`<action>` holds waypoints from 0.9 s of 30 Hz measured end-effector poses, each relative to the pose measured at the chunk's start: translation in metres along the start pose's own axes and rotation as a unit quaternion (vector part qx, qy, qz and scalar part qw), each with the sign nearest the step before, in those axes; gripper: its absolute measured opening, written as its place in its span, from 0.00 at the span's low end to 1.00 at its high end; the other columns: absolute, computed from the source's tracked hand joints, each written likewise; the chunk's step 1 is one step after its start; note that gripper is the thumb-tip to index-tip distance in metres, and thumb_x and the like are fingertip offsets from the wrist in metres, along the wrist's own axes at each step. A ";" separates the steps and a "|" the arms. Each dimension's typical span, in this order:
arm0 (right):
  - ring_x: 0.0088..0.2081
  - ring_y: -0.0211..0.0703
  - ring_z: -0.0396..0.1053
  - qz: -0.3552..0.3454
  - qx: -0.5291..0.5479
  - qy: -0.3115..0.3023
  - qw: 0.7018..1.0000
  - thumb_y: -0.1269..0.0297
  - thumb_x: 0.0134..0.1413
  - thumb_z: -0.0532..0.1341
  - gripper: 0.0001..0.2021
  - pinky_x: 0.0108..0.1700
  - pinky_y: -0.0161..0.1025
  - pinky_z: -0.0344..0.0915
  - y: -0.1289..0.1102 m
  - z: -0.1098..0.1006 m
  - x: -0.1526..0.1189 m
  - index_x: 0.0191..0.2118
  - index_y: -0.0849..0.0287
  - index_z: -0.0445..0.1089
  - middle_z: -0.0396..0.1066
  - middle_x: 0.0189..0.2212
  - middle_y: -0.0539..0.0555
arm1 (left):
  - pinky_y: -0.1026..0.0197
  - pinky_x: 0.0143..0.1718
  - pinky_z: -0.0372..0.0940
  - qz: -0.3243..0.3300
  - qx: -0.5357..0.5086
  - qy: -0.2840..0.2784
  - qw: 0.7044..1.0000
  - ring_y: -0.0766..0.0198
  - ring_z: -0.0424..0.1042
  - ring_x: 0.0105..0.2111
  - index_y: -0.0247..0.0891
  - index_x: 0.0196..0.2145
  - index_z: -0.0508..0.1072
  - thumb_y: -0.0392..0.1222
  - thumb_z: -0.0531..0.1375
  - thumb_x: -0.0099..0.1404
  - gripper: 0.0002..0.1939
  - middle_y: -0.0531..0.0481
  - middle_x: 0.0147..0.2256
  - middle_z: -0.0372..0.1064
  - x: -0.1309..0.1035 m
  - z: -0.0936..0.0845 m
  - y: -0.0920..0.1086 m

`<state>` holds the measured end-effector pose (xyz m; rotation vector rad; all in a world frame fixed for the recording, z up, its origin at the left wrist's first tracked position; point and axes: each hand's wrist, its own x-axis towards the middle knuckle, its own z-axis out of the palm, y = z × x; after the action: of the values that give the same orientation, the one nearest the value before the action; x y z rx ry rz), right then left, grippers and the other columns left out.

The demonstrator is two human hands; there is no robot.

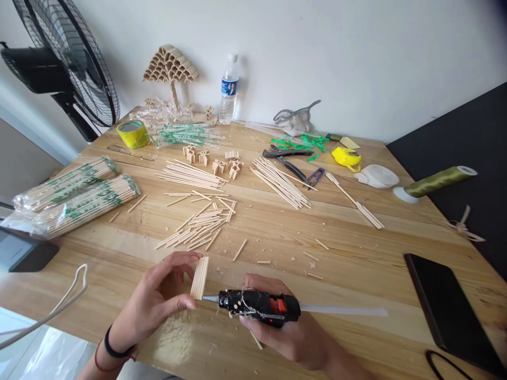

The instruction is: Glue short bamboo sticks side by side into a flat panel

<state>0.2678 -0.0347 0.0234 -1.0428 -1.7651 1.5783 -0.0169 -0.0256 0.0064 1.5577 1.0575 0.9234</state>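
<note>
My left hand [168, 287] pinches a small flat panel of wooden sticks [200, 277], laid side by side, between thumb and fingers. A black hot glue gun [257, 306] lies in the grip of my right hand [283, 332], its metal nozzle pointing left at the panel's lower right edge. Whether the tip touches the wood I cannot tell. A clear glue stick [344, 309] juts from the gun's rear. Just beyond my hands lies a loose pile of short cut sticks [204, 227].
Bundles of long sticks [279, 182], small stick assemblies [217, 166], pliers [291, 161] and bagged sticks [85, 206] lie farther back. A stick-built tree [170, 66] and a water bottle [228, 92] stand by the wall. A black phone-like slab [447, 303] lies at right, a white cable [59, 311] at left.
</note>
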 end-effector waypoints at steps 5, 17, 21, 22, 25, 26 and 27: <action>0.30 0.40 0.59 0.013 -0.012 0.001 1.000 0.60 0.63 0.60 0.12 0.37 0.38 0.59 0.001 -0.001 0.000 0.29 0.54 0.60 0.56 0.27 0.46 | 0.58 0.58 0.68 0.002 0.006 -0.008 1.000 0.50 0.72 0.60 0.48 0.59 0.75 0.56 0.71 0.63 0.29 0.43 0.58 0.75 0.001 -0.001 -0.001; 0.29 0.39 0.59 0.011 -0.011 0.015 1.000 0.63 0.63 0.60 0.13 0.33 0.37 0.59 0.000 -0.001 0.001 0.28 0.54 0.58 0.58 0.26 0.47 | 0.56 0.58 0.68 0.005 0.015 -0.013 1.000 0.49 0.73 0.59 0.45 0.58 0.77 0.57 0.71 0.64 0.28 0.41 0.57 0.76 0.003 0.000 0.003; 0.28 0.39 0.57 0.028 -0.003 0.021 0.999 0.60 0.61 0.61 0.13 0.32 0.37 0.61 -0.001 -0.001 0.001 0.28 0.53 0.58 0.57 0.25 0.46 | 0.57 0.56 0.68 0.001 0.019 -0.019 1.000 0.50 0.73 0.58 0.46 0.57 0.76 0.57 0.71 0.64 0.27 0.42 0.57 0.76 0.003 0.000 0.003; 0.28 0.40 0.57 0.032 -0.005 0.025 0.999 0.59 0.61 0.62 0.13 0.32 0.37 0.61 0.000 0.000 0.001 0.28 0.53 0.58 0.56 0.25 0.46 | 0.58 0.56 0.68 0.002 0.019 -0.021 1.000 0.50 0.73 0.58 0.46 0.58 0.76 0.57 0.71 0.64 0.27 0.42 0.57 0.76 0.003 0.000 0.003; 0.27 0.41 0.59 0.037 -0.013 0.043 0.998 0.58 0.60 0.63 0.13 0.31 0.37 0.63 0.003 0.000 0.000 0.28 0.53 0.60 0.58 0.25 0.48 | 0.59 0.56 0.67 0.007 0.019 -0.025 0.999 0.52 0.73 0.58 0.48 0.58 0.76 0.56 0.71 0.64 0.27 0.44 0.57 0.76 0.003 0.000 0.003; 0.27 0.41 0.60 0.039 -0.012 0.049 0.998 0.57 0.60 0.63 0.12 0.31 0.38 0.64 0.004 0.001 -0.001 0.28 0.53 0.62 0.60 0.24 0.48 | 0.59 0.57 0.66 0.008 0.018 -0.026 0.999 0.52 0.73 0.58 0.48 0.58 0.76 0.56 0.70 0.64 0.26 0.44 0.57 0.76 0.003 0.000 0.003; 0.27 0.42 0.61 0.041 -0.008 0.055 0.998 0.56 0.59 0.64 0.12 0.30 0.38 0.65 0.007 0.001 -0.002 0.29 0.52 0.64 0.61 0.24 0.49 | 0.60 0.57 0.66 0.009 0.017 -0.027 0.999 0.52 0.72 0.59 0.48 0.58 0.76 0.56 0.70 0.64 0.27 0.45 0.57 0.76 0.003 0.000 0.003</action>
<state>0.2693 -0.0372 0.0170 -1.2000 -1.6838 1.5253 -0.0160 -0.0233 0.0097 1.6134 1.0263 0.8743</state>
